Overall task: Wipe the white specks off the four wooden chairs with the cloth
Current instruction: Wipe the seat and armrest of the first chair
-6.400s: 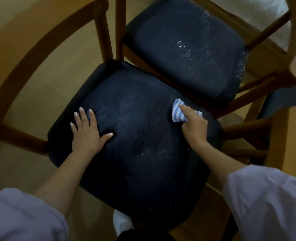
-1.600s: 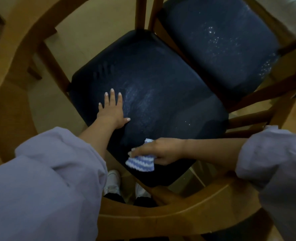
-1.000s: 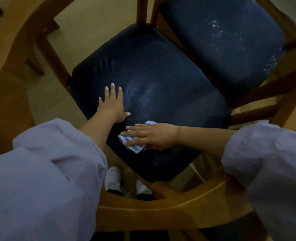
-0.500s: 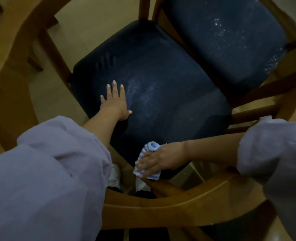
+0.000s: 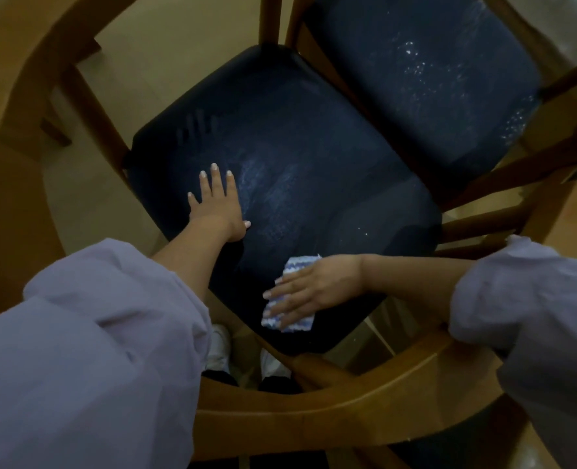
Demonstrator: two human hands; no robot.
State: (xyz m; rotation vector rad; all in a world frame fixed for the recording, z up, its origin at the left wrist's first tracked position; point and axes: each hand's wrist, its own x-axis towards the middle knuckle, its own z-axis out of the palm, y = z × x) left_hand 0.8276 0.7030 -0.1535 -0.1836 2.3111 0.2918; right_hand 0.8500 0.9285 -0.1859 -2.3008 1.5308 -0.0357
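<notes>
Cloth [image 5: 289,299]: blue-and-white striped, folded, lying flat near the front edge of the near chair's dark seat [image 5: 314,157]. Right hand [image 5: 314,287] on top of it, palm down, fingers spread and straight, pressing rather than gripping; cloth edges show beyond the fingertips and above the knuckles

Left hand [image 5: 217,201]: flat on the same seat, left of centre, fingers extended and together, thumb out; holds nothing

Seat surface: faint whitish smear between the hands, a few white specks [image 5: 361,231] toward the right side. Finger-shaped marks in the fabric near the far left corner

Second chair seat [image 5: 432,79], upper right, just beside the first: white specks scattered across its middle and right edge

Curved wooden backrest [image 5: 314,414] runs across the foreground. Lilac sleeves [image 5: 94,350] pushed up on both forearms. White shoes [image 5: 219,346] visible on the floor below the seat's front edge
</notes>
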